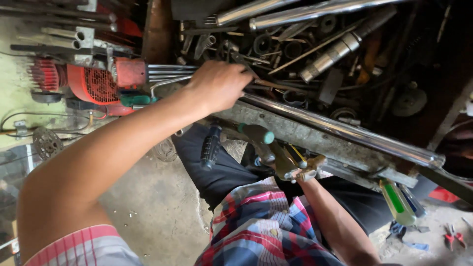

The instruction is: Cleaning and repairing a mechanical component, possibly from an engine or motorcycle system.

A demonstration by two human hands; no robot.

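Chrome tube (345,129) lies diagonal along concrete ledge (295,133), running to lower right. Behind ledge, bin of metal scrap (305,54) packed tight, little free room. Left hand (219,83) curled closed over tube's upper end at bin edge, fingers wrapped; what else they pinch, cannot tell. Right hand (303,170) low under ledge, closed around tool handles (266,143), green-capped. Open floor (152,207) below left; red motor (98,81) near left.

Metal scrap (295,49) crowding the tray, chrome tube (345,130) barring its edge, open floor (157,207) below-left
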